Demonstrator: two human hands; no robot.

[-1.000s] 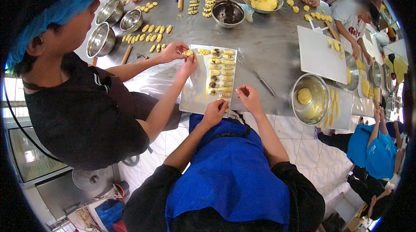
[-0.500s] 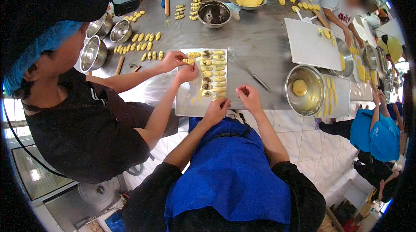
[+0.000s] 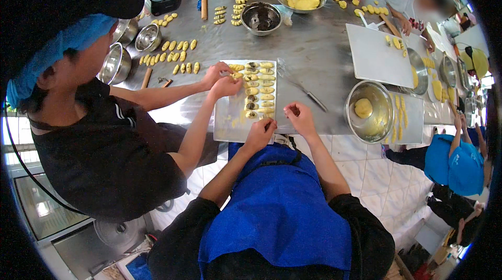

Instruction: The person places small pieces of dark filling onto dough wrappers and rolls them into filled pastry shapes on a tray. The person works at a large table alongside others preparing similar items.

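The baking tray [image 3: 246, 118] lies at the near edge of the steel worktop [image 3: 319, 65], in front of the person in the blue apron. Two columns of small yellow dough pieces [image 3: 259, 87], some with a dark filling, run down its right half from the far edge; the left half and near end are mostly bare metal, so by my judgement the tray is under half filled. The left hand [image 3: 260, 132] rests loosely curled on the tray's near right corner, next to the last pieces. The right hand [image 3: 299, 116] hovers just off the right edge, fingers pinched; whether it holds dough I cannot tell. A co-worker's hands [image 3: 222, 82] place pieces at the far left. More shaped pieces [image 3: 172, 55] wait across the worktop.
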